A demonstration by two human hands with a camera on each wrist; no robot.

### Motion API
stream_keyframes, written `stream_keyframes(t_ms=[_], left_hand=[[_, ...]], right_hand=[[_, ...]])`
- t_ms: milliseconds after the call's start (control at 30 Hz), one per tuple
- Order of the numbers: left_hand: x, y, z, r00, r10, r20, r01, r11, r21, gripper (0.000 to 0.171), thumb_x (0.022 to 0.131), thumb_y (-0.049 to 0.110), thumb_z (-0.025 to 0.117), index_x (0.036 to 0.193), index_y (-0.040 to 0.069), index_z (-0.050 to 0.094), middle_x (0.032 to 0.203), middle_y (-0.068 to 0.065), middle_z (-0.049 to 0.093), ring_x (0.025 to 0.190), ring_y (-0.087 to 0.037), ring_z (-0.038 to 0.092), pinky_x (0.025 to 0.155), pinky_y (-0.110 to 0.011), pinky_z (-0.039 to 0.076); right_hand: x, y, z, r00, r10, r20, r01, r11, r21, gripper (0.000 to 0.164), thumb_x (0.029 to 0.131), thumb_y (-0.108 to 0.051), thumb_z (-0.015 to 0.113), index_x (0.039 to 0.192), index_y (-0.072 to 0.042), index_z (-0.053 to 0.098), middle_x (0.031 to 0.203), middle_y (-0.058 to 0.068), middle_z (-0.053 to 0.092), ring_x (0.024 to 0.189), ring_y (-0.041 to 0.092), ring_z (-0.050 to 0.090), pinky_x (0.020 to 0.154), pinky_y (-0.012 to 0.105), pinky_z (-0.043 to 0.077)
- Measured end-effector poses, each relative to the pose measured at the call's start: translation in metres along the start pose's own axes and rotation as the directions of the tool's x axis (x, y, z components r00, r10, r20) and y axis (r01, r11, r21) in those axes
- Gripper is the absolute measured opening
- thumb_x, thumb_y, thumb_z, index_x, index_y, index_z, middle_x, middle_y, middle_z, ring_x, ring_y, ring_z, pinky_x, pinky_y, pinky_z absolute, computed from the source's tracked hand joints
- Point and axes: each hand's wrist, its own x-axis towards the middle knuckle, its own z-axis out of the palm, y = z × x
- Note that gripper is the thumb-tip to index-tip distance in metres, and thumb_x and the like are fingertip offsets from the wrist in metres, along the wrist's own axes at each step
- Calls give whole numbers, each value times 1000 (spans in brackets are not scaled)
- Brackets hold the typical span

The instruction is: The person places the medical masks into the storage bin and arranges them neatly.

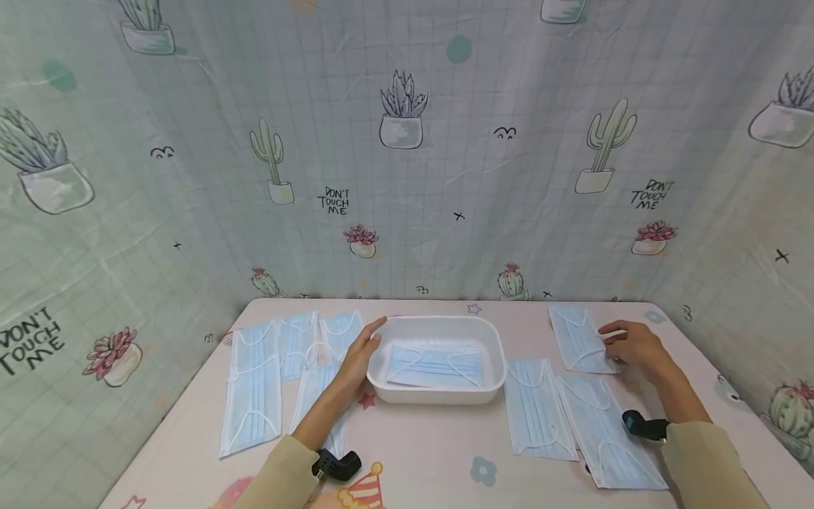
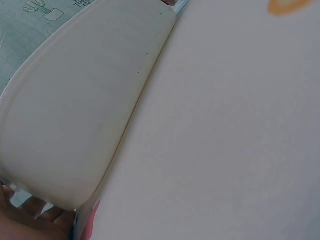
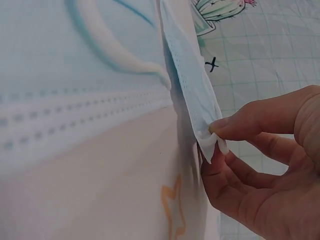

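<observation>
Right hand (image 1: 638,346): my thumb and a fingertip pinch a corner of the far mask (image 1: 575,339), white ear loop showing between them; the right-wrist view gives this pinch clearly, while from my head I see only bent fingers at the mask's edge.
Far mask: it is at the back right of the pink table (image 1: 413,452), beyond 2 nearer masks (image 1: 540,406).
Nearer masks: part of 1 fills the upper left of the right-wrist view, blurred and cut off.
Left hand (image 1: 361,353): it touches the left end of the white tray (image 1: 435,397); the left-wrist view adds fingers at that end, but I cannot tell whether they curl round it.
White tray: it stands between the mask groups; my left wrist sees its long outer wall with a few dark specks, my head its inside.
Tray mask (image 1: 435,364): 1 blue mask lies in the tray, 2 loops uppermost.
Left-side masks (image 1: 251,396): they overlap, and my forearm hides part of them, so I cannot count them surely.
Brown patch (image 2: 167,2): cut off at the left-wrist view's top, too small to name.
Sleeves (image 1: 280,470): beige, cropped by the head view's lower edge.
</observation>
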Motion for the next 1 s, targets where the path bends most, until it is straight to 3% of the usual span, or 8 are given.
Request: stream_keyframes(t_ms=[533,1000], left_hand=[[0,0,2,1000,3,-13,-3,1000,9,45,113,28,37,158,29,40,163,-11,39,150,-34,36,124,-56,26],[-1,-1,3,1000,2,-20,-1,1000,30,46,113,28,37,159,27,39,164,-11,39,150,-36,36,124,-59,25]], right_hand=[[-2,1,-7,999,20,49,-21,1000,17,54,87,2,59,139,12,48,136,44,45,103,45,54,78,34,53],[-3,3,-5,997,1,81,-9,996,91,50,91,-3,61,138,12,53,125,35,49,101,36,52,72,29,50]])
